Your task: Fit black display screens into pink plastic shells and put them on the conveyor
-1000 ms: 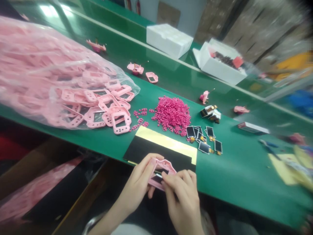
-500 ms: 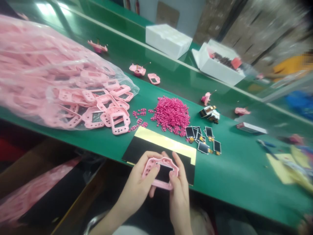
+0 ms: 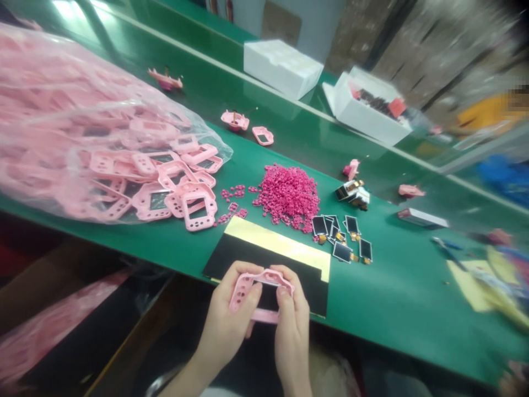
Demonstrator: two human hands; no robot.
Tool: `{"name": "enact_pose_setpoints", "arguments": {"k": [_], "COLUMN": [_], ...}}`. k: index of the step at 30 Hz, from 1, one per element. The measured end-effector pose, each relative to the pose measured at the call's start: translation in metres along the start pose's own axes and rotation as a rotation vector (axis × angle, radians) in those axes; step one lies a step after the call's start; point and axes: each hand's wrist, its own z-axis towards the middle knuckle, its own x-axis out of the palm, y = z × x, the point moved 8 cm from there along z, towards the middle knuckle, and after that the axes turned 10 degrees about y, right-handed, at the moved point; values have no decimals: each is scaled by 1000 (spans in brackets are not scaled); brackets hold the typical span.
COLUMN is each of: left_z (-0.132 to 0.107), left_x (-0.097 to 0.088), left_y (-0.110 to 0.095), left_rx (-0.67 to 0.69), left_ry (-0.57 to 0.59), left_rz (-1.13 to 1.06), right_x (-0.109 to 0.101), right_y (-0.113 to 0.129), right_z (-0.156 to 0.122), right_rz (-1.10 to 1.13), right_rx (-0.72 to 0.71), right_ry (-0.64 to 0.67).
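Note:
Both of my hands grip a pink plastic console shell (image 3: pixel 266 315) just over the table's near edge. My left hand (image 3: pixel 231 309) wraps its left side, the thumb resting inside the frame. On the other side my right hand (image 3: pixel 291 314) holds it with the thumb pressed near the right inner edge. A dark rectangle fills the shell's window; whether it is a screen or an opening I cannot tell. Beneath and beyond lies a black board (image 3: pixel 260 264) with a yellow strip (image 3: pixel 281 242). Past it are a heap of magenta button pieces (image 3: pixel 289 196) and several small display screens (image 3: pixel 342 252).
A clear bag of pink shells (image 3: pixel 103 138) spreads over the left, some spilling out. White boxes (image 3: pixel 281 69) stand beyond the green conveyor belt (image 3: pixel 198 91), which carries pink assemblies (image 3: pixel 235 120). At right lie a small carton (image 3: pixel 422 218), pliers (image 3: pixel 448 242) and yellow sheets (image 3: pixel 471 284).
My hands and the shell have shifted slightly left and down. The fingers of my right hand, raised before, are now folded against the shell's upper edge.

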Motion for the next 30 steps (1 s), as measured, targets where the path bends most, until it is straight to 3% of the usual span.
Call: {"name": "enact_pose_setpoints", "arguments": {"k": [3, 7, 15, 24, 30], "left_z": [3, 2, 0, 6, 7], "left_x": [-2, -7, -7, -9, 0], "left_y": [8, 13, -10, 13, 16], "left_rx": [29, 56, 164, 63, 55], "left_ry": [38, -1, -74, -29, 36], "left_rz": [22, 68, 172, 74, -36], "right_x": [-1, 1, 14, 17, 10], "right_y": [-3, -1, 9, -11, -7], "right_z": [0, 0, 7, 10, 2], "right_rz": [-40, 5, 228, 405, 247], "right_rx": [-16, -7, 50, 165, 159], "right_ry": [28, 8, -21, 137, 126]}}
